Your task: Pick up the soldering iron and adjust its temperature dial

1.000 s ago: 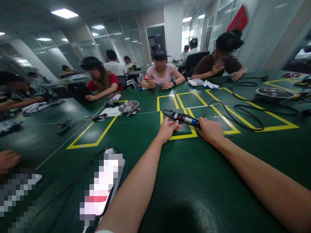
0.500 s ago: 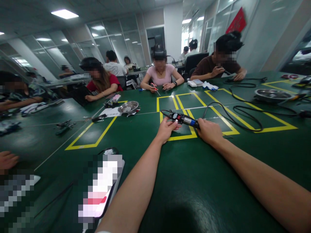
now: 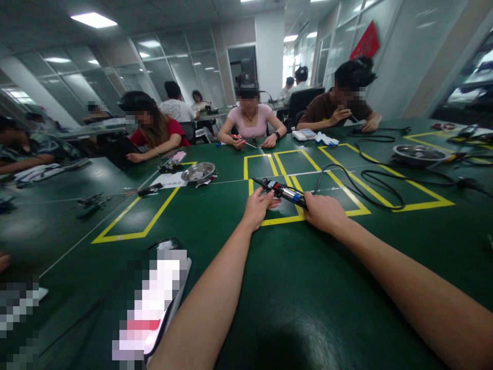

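Both hands hold a slim black electric tool above the green table; its silver barrel, blue band and small inner parts lie exposed. My left hand is closed around the front end, thumb and fingers on the part-open head, where a dark strip points up and left. My right hand wraps the rear end, covering most of it. A black cable runs off to the right from near the right hand. Yellow tape marks rectangles on the table beneath.
A phone lies at front left. One metal bowl stands left of centre, another metal bowl at right beside the looping cable. White gloves lie at the far side. Several people sit around the table; one person opposite holds a red-handled screwdriver.
The view has swung slightly right, so things sit further left. The tool's front strip shows at a different angle in my left hand. Both hands keep their hold.
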The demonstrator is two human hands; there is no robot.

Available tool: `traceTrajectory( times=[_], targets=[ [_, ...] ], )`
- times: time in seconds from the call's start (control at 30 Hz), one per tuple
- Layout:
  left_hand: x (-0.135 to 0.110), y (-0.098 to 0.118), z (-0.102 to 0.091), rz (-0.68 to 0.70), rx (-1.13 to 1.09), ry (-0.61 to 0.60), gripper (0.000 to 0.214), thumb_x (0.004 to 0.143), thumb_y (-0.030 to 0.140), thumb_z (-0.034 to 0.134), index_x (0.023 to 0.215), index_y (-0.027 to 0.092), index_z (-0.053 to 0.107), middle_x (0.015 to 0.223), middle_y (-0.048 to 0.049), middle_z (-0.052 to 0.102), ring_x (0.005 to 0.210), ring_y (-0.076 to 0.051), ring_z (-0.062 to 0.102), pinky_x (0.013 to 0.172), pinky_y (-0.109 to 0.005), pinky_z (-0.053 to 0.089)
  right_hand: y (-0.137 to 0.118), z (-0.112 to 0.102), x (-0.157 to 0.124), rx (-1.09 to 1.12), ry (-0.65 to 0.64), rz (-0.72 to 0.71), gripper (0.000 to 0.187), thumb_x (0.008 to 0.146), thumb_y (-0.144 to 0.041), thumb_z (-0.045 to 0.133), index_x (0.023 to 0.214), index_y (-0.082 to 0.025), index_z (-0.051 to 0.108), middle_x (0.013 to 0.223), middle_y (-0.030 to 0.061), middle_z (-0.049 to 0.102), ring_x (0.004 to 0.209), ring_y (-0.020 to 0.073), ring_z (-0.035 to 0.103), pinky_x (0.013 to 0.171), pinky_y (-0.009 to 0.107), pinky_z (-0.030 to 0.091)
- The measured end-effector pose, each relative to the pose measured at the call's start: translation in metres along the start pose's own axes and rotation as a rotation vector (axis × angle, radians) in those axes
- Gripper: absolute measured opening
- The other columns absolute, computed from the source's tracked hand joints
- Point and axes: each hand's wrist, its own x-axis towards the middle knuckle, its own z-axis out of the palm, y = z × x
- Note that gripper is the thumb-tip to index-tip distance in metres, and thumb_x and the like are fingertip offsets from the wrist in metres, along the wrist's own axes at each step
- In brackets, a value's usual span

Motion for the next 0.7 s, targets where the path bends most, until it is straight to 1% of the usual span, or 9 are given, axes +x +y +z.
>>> traceTrajectory(
  times=[0.07,0.13,0.2,0.27,0.33,0.43,0.5,0.6,0.7],
  targets=[
    [0.0,0.0,0.001,-0.005,0.01,0.027,0.056,0.08,0.034,0.074,0.126,0.013,0.051,0.101,-0.0134,0.072,0.083,-0.021,0.073,0.077,-0.033,0.058,0.003,-0.006,0.001,0.046,-0.003,0.018,0.026,0.089,-0.034,0.051,0.106,-0.015,0.058,0.096,0.017,0.069,0.083,0.0281,0.068,0.07,0.034,0.047],
    [-0.002,0.0,0.002,0.0,0.035,0.012,0.06,0.077,0.031,0.077,0.127,0.012,0.049,0.102,-0.0135,0.072,0.083,-0.02,0.072,0.078,-0.034,0.058,0.012,-0.01,0.004,0.133,-0.018,0.066,0.024,0.084,-0.036,0.059,0.098,-0.016,0.061,0.092,0.0145,0.069,0.08,0.026,0.067,0.067,0.032,0.047],
    [-0.003,-0.001,0.002,0.0,0.079,-0.02,0.061,0.075,0.027,0.079,0.126,0.011,0.05,0.099,-0.0127,0.072,0.082,-0.019,0.072,0.077,-0.033,0.057,0.024,-0.012,0.009,0.338,-0.068,0.14,0.022,0.079,-0.036,0.065,0.088,-0.016,0.062,0.08,0.0102,0.067,0.069,0.0212,0.065,0.06,0.028,0.045],
    [-0.004,0.0,0.003,-0.006,0.119,-0.028,0.056,0.074,0.023,0.079,0.122,0.011,0.053,0.094,-0.0103,0.071,0.08,-0.018,0.071,0.076,-0.032,0.057,0.037,-0.01,0.014,0.716,-0.126,0.218,0.022,0.077,-0.036,0.069,0.08,-0.016,0.06,0.065,0.0044,0.061,0.055,0.015,0.057,0.05,0.024,0.042],
    [-0.006,0.001,0.003,-0.01,0.145,-0.009,0.05,0.074,0.02,0.078,0.118,0.011,0.055,0.089,-0.0073,0.069,0.077,-0.017,0.071,0.073,-0.031,0.056,0.049,-0.007,0.019,1.221,-0.124,0.264,0.026,0.075,-0.034,0.073,0.076,-0.016,0.055,0.058,-0.0008,0.054,0.048,0.0098,0.049,0.042,0.02,0.039],
    [-0.007,0.004,0.003,0.003,0.18,0.01,0.043,0.076,0.017,0.075,0.114,0.011,0.057,0.084,-0.0039,0.066,0.073,-0.016,0.071,0.07,-0.029,0.055,0.07,0.0,0.025,1.897,0.03,0.3,0.026,0.074,-0.024,0.073,0.077,-0.017,0.048,0.062,-0.0051,0.049,0.047,0.0046,0.043,0.039,0.014,0.037],
    [-0.007,0.005,0.003,0.017,0.205,0.002,0.037,0.078,0.016,0.073,0.111,0.011,0.058,0.081,-0.0029,0.064,0.073,-0.016,0.07,0.069,-0.028,0.054,0.089,0.005,0.027,2.182,0.15,0.315,0.023,0.077,-0.019,0.067,0.076,-0.018,0.044,0.062,-0.0072,0.045,0.046,0.0029,0.041,0.04,0.011,0.039],
    [-0.007,0.005,0.003,0.023,0.229,-0.018,0.03,0.079,0.016,0.071,0.107,0.011,0.059,0.079,-0.0026,0.064,0.071,-0.015,0.07,0.068,-0.027,0.054,0.125,0.017,0.024,2.393,0.306,0.312,0.023,0.08,-0.016,0.061,0.073,-0.02,0.039,0.06,-0.009,0.039,0.047,0.0028,0.043,0.044,0.01,0.044],
    [-0.006,0.004,0.003,0.024,0.241,-0.034,0.027,0.08,0.015,0.069,0.105,0.011,0.06,0.078,-0.0025,0.064,0.071,-0.014,0.069,0.067,-0.026,0.054,0.159,0.032,0.016,2.517,0.496,0.418,0.024,0.08,-0.012,0.056,0.071,-0.02,0.036,0.057,-0.0098,0.037,0.046,0.0023,0.043,0.044,0.009,0.045]
  ],
)
